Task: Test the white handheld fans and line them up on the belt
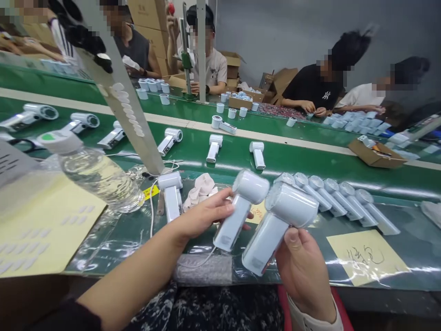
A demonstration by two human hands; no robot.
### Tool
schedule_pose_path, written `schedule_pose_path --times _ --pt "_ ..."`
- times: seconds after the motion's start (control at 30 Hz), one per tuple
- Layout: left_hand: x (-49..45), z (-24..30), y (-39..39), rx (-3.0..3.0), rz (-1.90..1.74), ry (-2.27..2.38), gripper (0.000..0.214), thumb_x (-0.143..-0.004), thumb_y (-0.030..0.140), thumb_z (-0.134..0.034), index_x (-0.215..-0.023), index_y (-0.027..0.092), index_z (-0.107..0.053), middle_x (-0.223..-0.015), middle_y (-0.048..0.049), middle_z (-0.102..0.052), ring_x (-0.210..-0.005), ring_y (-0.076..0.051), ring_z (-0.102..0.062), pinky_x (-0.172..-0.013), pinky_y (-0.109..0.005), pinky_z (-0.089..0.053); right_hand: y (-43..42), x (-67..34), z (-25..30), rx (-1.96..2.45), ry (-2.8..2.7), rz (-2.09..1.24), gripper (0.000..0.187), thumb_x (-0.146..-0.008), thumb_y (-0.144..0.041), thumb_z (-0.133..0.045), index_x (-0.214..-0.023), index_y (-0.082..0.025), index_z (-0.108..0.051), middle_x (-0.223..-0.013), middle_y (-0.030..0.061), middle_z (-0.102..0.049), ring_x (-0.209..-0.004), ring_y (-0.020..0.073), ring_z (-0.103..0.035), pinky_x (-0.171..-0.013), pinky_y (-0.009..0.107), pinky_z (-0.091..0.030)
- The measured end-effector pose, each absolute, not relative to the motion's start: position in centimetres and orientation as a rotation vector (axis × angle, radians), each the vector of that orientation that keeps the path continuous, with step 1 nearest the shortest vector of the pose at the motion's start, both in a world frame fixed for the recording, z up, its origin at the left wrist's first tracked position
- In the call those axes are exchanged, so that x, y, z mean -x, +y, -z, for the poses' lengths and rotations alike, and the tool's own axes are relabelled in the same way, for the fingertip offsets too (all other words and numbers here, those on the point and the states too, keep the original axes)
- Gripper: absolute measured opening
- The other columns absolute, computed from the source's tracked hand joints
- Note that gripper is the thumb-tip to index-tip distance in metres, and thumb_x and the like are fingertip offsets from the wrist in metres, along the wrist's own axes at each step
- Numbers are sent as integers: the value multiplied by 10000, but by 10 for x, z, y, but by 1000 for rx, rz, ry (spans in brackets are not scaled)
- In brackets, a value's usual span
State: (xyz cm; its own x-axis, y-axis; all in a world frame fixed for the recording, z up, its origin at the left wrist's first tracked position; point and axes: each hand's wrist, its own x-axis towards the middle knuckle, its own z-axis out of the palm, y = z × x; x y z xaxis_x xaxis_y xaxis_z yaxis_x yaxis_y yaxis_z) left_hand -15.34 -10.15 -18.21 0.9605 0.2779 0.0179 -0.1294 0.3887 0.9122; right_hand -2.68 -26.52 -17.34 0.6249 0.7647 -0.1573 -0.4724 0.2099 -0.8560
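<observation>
My left hand point(206, 214) is closed round the handle of a white handheld fan point(231, 224), its barrel-shaped head tilted up. A second handheld fan point(265, 239) is in my right hand point(303, 264), gripped between thumb and fingers. It overlaps the edge of the first fan in view, closer to me. Both have a shiny, film-like surface, and small print shows low on the left one's handle. Beyond my right hand, several similar fans point(339, 197) lean in a slanted row on the bench. Left of my left hand lies another fan point(171, 202) near a crumpled pale cloth point(200, 189).
A water bottle point(98, 170) and a yellow sheet with white stickers point(77, 234) are at left, beside a metal post point(127, 101). A handwritten yellow note point(368, 257) lies at right. Several fans ride the green conveyor belt point(193, 142). People work across it.
</observation>
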Motion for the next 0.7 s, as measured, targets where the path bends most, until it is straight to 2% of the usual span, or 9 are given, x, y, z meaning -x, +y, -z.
schedule_pose_path --times 0.1,0.17,0.23,0.37,0.43,0.53,0.6,0.7 --pt "155 193 -97 -1089 -305 156 590 -825 410 -728 -1324 239 -465 -1062 -108 -686 -929 -282 -720 -782 -394 -563 -261 30 168 1032 -275 -903 354 -728 -473 -815 -955 -226 -703 -989 83 -750 -950 301 -682 -794 449 -571" --pt "154 198 -97 -1023 -348 177 560 -784 408 -772 -1244 217 -516 -1016 -89 -680 -887 -256 -715 -790 -393 -565 -256 33 163 960 -273 -959 277 -796 -440 -746 -972 -233 -690 -1006 74 -740 -975 289 -669 -830 453 -559" --pt "153 200 -98 -982 -348 214 544 -715 389 -835 -1141 184 -565 -925 -49 -661 -815 -205 -701 -775 -341 -560 -252 34 161 891 -271 -989 200 -841 -371 -670 -994 -243 -672 -1011 58 -728 -987 268 -658 -854 441 -548" --pt "151 202 -97 -970 -280 271 533 -641 352 -888 -1045 164 -597 -812 10 -603 -697 -124 -642 -668 -231 -514 -250 30 166 949 -61 -998 219 -840 -376 -593 -973 -212 -648 -879 48 -713 -833 218 -655 -785 371 -554" --pt "150 203 -95 -964 -286 276 507 -675 418 -856 -1031 156 -606 -816 -3 -613 -690 -126 -628 -649 -234 -514 -250 27 170 961 8 -1040 235 -856 -393 -551 -936 -189 -636 -808 58 -703 -747 194 -637 -725 334 -548" --pt "149 203 -95 -944 -310 254 431 -815 495 -700 -1033 131 -623 -919 -77 -667 -771 -185 -659 -686 -292 -544 -251 26 173 930 -16 -1103 230 -869 -382 -513 -894 -181 -623 -738 57 -679 -647 170 -589 -625 298 -517" --pt "148 203 -97 -926 -308 214 339 -877 414 -617 -1078 141 -614 -982 -101 -690 -822 -219 -684 -704 -318 -546 -250 26 173 923 -62 -1106 236 -871 -386 -512 -903 -184 -630 -737 54 -671 -626 164 -568 -588 287 -497" --pt "149 201 -101 -916 -297 160 349 -854 303 -623 -1173 166 -578 -1040 -111 -712 -846 -242 -714 -734 -332 -538 -249 27 173 906 -164 -1073 247 -868 -400 -534 -922 -190 -650 -751 53 -661 -647 170 -570 -569 283 -490"
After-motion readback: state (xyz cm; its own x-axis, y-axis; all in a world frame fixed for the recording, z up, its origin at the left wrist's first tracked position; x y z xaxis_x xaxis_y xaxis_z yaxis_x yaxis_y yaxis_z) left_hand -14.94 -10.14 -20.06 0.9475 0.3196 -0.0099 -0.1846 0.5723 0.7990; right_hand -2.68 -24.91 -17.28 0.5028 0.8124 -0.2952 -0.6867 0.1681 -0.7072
